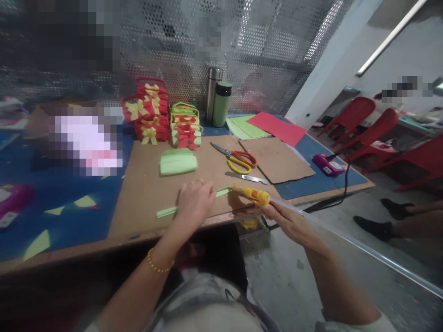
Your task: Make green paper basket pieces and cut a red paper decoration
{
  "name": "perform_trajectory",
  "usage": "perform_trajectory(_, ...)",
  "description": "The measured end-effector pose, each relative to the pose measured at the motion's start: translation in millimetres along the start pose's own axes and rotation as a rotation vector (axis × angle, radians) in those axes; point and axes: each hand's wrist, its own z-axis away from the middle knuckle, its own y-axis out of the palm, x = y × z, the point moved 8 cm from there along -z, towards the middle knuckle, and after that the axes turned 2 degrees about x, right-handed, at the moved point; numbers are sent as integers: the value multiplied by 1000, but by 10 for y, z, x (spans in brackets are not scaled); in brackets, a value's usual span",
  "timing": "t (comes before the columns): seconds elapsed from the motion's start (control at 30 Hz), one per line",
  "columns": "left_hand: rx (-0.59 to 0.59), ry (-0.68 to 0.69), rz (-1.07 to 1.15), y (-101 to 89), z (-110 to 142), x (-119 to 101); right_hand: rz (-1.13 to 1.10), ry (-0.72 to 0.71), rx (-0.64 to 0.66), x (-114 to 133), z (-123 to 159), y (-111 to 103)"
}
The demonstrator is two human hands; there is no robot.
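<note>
My left hand (195, 201) presses down on a long green paper strip (166, 212) that lies on a brown cardboard sheet (145, 184) near the table's front edge. Its fingers are curled over the strip. My right hand (287, 221) grips a yellow utility knife (251, 194), whose tip points at the strip just right of my left hand. A long clear ruler (346, 240) runs from under my right hand out past the table edge to the right.
Red-and-yellow scissors (237, 159), a metal blade (246, 177), a folded green paper stack (177, 162), red and green paper baskets (162, 117), two flasks (218, 99), coloured paper sheets (277, 128) and a purple glue gun (328, 165) lie on the table. Red chairs (370, 129) and someone's feet (387, 221) are at right.
</note>
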Motion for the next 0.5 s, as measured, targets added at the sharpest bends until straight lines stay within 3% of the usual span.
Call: perform_trajectory(0.5, -7, 4, 5, 10, 0, 8, 52, -28, 0, -39, 66, -5)
